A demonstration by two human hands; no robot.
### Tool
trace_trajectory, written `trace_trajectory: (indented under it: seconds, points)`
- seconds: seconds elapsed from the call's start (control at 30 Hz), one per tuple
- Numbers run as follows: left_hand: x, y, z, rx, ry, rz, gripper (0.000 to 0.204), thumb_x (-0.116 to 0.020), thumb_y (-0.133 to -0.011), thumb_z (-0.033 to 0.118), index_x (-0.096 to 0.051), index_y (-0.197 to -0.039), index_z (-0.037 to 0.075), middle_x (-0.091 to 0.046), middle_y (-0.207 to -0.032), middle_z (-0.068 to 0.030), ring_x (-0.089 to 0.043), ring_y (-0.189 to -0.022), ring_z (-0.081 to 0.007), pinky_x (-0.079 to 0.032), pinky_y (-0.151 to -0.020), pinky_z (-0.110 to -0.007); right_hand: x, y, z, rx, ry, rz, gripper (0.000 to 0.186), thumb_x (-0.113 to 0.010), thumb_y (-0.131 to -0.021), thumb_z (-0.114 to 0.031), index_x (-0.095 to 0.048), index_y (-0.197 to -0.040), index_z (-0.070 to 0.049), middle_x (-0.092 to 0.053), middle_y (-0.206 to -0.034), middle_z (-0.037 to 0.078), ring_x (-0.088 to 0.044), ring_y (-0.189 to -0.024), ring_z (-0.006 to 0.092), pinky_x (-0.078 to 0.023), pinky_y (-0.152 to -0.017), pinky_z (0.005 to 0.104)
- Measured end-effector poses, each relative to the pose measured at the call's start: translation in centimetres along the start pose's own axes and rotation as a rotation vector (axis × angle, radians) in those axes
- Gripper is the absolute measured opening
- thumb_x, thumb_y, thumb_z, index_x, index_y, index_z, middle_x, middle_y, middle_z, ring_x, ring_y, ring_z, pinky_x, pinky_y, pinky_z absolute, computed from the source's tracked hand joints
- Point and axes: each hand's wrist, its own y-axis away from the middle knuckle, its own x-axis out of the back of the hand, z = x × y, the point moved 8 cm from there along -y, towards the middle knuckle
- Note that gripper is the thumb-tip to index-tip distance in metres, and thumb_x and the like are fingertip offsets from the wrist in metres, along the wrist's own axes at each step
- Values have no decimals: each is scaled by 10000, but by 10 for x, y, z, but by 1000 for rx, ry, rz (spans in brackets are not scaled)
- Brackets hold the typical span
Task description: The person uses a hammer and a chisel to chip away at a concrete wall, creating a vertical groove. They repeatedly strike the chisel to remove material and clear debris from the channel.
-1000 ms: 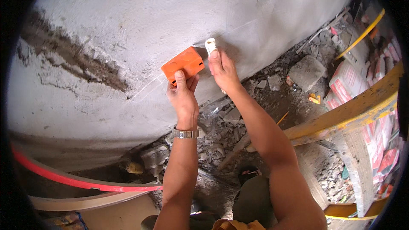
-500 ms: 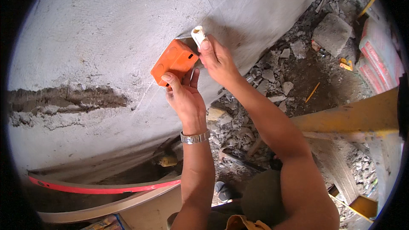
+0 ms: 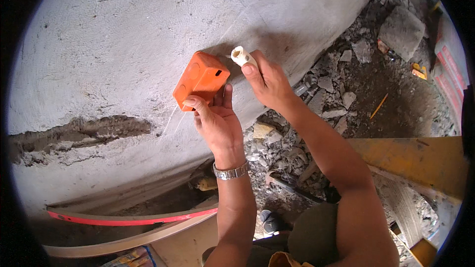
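Note:
My left hand (image 3: 216, 118), with a metal watch on its wrist, grips an orange plastic electrical box (image 3: 200, 79) by its lower end. The thumb lies on the near face and the fingers are behind it. The box is tilted and held up against the grey wall (image 3: 114, 59), with round knockouts and a dark slot showing. To the right of the box, my right hand (image 3: 269, 79) is closed around a short off-white tube-like piece (image 3: 242, 56) with a hollow end pointing up and left. Its lower part is hidden in my fingers.
A rough groove (image 3: 84, 133) is cut into the wall at left. Below it lies a long red-edged level or straightedge (image 3: 133, 220). Rubble, a hammer (image 3: 292, 188) and a yellow pencil (image 3: 379, 106) lie on the ground. A yellow beam (image 3: 415, 165) stands at right, near bags (image 3: 450, 84).
My right hand has drawn a little to the right, widening the gap between the off-white piece and the box. The piece now tilts more to the left. The whole view has shifted slightly.

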Motion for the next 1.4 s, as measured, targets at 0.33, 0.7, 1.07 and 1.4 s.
trace_trajectory:
  seconds: [0.33, 0.7, 1.07, 1.4]
  points:
    - [-4, -2, 0, 4, -1, -47, 718, -566, -979, 557, -403, -1441, 32, -559, -1328, -140, -617, -1163, -258, -565, -985, -394, -3, -2, -6, 8, -98, 29, 461, -460, -1065, -487, -485, -1011, -30, -613, -740, 223, -642, -701, 448, -486, -606, 482]
    - [-5, -1, -2, 20, 26, -58, 703, -559, -988, 539, -398, -1446, 31, -544, -1352, -134, -591, -1201, -255, -551, -1022, -390, -4, -6, -17, 41, -120, 54, 457, -469, -1064, -483, -488, -995, -32, -599, -722, 206, -633, -665, 432, -473, -584, 473]
    - [-6, 0, 0, -8, 8, -44, 706, -549, -995, 535, -386, -1449, 20, -526, -1364, -132, -575, -1221, -248, -550, -1025, -388, -8, 5, 3, -25, -98, 26, 444, -454, -1069, -480, -490, -1006, -42, -584, -703, 214, -626, -650, 430, -467, -570, 473]
    - [-9, 2, -1, -12, 10, -17, 696, -551, -997, 530, -404, -1432, 7, -544, -1343, -150, -601, -1186, -267, -559, -1012, -401, -9, 15, 7, -98, -169, 29, 453, -427, -1074, -490, -476, -1032, -41, -582, -727, 236, -612, -690, 478, -461, -605, 507]
